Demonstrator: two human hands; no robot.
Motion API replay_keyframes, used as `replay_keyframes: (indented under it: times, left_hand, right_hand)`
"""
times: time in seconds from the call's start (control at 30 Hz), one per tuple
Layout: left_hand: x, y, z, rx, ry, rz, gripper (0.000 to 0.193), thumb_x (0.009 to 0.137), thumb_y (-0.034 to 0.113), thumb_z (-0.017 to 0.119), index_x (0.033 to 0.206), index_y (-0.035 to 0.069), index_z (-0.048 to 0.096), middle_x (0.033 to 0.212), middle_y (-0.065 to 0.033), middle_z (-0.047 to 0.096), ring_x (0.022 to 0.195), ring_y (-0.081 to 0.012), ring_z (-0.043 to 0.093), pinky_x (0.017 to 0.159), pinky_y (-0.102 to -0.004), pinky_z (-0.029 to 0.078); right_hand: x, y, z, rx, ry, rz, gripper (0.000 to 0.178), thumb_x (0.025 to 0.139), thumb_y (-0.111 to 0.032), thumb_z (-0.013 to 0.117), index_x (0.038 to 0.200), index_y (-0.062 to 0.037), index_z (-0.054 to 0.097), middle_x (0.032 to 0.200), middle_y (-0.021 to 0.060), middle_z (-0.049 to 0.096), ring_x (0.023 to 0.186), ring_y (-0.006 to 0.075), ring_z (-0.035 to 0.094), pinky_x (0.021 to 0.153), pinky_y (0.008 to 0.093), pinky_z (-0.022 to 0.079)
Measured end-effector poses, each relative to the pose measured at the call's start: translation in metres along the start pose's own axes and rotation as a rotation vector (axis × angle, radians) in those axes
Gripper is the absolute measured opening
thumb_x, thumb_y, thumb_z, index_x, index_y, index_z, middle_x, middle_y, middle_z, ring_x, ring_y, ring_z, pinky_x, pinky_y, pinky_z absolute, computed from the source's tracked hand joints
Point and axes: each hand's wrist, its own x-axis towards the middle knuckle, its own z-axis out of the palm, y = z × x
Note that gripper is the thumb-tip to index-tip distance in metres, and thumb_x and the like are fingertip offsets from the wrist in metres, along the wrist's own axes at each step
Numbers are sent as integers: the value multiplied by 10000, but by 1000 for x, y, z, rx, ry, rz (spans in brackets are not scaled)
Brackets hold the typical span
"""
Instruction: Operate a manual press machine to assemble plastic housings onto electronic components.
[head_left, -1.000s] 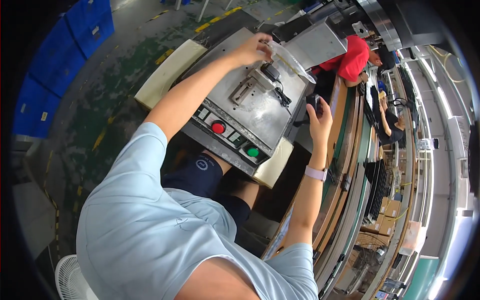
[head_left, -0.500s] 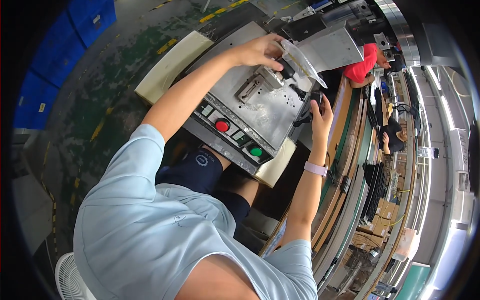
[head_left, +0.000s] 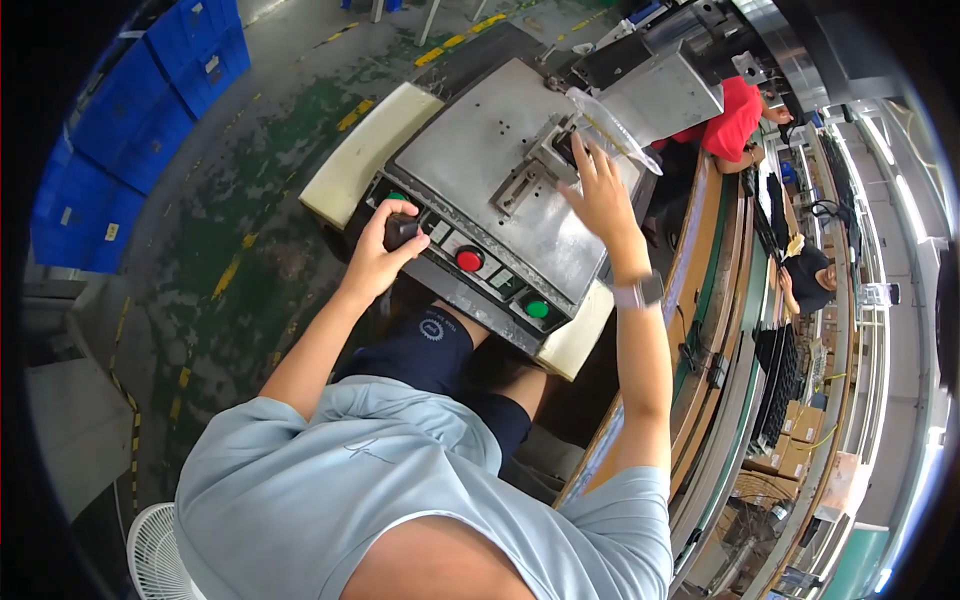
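Observation:
My left hand (head_left: 376, 254) is closed around a small black block-like part (head_left: 401, 231), just in front of the machine's control panel by the left green button (head_left: 396, 198). My right hand (head_left: 606, 196) reaches over the metal table (head_left: 470, 135) with its fingers stretched out and apart. Its fingertips are at a black piece (head_left: 566, 146) seated in the metal fixture (head_left: 535, 170); whether they touch it I cannot tell. A clear curved shield (head_left: 612, 125) stands just behind the fixture.
The panel carries a red button (head_left: 469, 259) and a right green button (head_left: 537, 309). Pale pads (head_left: 370, 150) flank the table. A conveyor line (head_left: 690, 370) runs along the right, where a person in red (head_left: 735, 120) works. Blue bins (head_left: 130, 130) are stacked at left.
My left hand has drawn back from the fixture to the panel's left side, holding a black part. My right hand has moved from the table's right edge to the fixture, its fingers now spread.

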Motion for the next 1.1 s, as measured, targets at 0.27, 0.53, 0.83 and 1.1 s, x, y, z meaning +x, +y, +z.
replay_keyframes:
  times: [0.27,0.53,0.83,1.1]
  left_hand:
    - [12,-13,-2,373,30,212,295,827,25,649,1101,64,548,846,-45,625,740,-158,568,710,-269,451]
    - [10,76,67,300,-124,284,274,814,43,673,1063,55,560,858,-45,635,758,-159,568,739,-264,455]
    - [23,-30,-1,284,199,229,249,843,47,661,1064,70,547,942,-52,645,794,-169,588,800,-285,461]
    - [1,94,114,29,-364,-144,427,999,389,441,1303,96,503,1404,-88,465,1161,-212,524,1003,-302,363]
  right_hand:
    - [-133,-80,-2,-364,-288,202,1124,607,-338,865,1528,-147,250,1557,117,276,1434,314,278,1099,569,313]
    - [-109,-118,-14,13,-6,48,1009,660,-335,827,1488,-78,310,1534,144,299,1424,334,285,1156,565,211]
    - [-154,-75,13,-309,-110,194,995,628,-370,843,1444,-62,365,1495,166,341,1382,341,334,1111,624,234]
    - [-126,-148,4,1631,94,127,237,944,-181,620,1089,-20,523,892,106,628,748,171,628,702,288,508]
